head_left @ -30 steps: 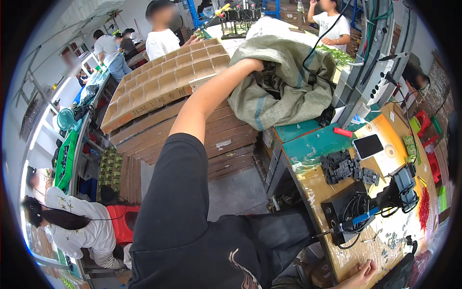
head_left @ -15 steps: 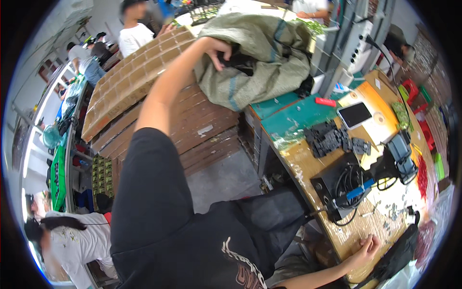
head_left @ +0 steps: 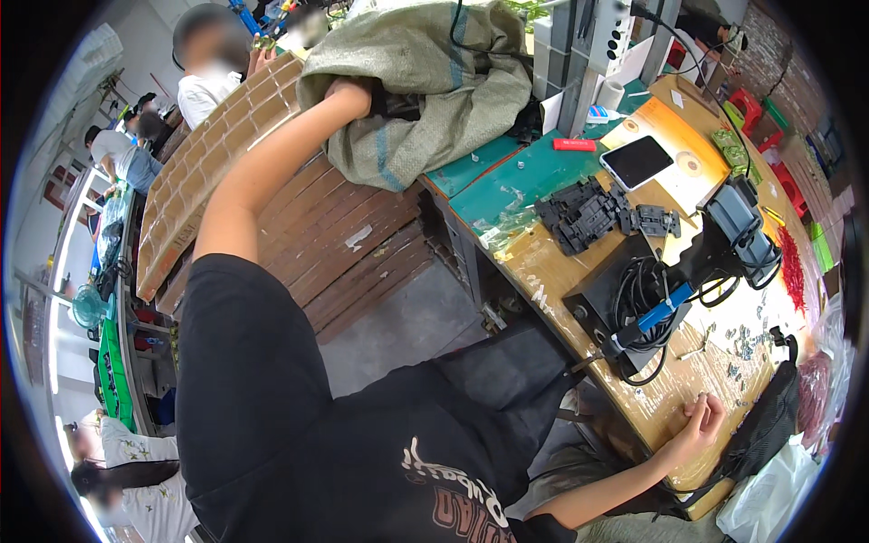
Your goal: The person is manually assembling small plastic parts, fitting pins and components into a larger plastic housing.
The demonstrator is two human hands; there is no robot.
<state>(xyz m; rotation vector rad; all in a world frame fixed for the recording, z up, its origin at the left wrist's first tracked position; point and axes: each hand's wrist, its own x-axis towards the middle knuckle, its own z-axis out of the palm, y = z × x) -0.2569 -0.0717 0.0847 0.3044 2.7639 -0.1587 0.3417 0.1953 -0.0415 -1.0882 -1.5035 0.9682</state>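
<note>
My left arm stretches up and away to a grey-green woven sack (head_left: 444,81) lying on stacked brown cardboard boxes (head_left: 344,235). My left hand (head_left: 350,92) is at the sack's mouth with its fingers hidden inside, next to something black (head_left: 398,104). My right hand (head_left: 697,421) rests on the near edge of the wooden workbench (head_left: 543,271) with its fingers curled and nothing visible in them. Small metal screws (head_left: 742,344) lie scattered just beyond it.
On the bench are a pile of black plastic parts (head_left: 588,217), a dark phone (head_left: 638,161), a flat red item (head_left: 575,145) and a black box with coiled cables and a blue-handled tool (head_left: 656,308). Other people (head_left: 213,63) work at the left, one seated (head_left: 136,462).
My left hand has pushed further into the sack's mouth. My right hand stays on the bench edge. The view has swung so the bench sits more to the right.
</note>
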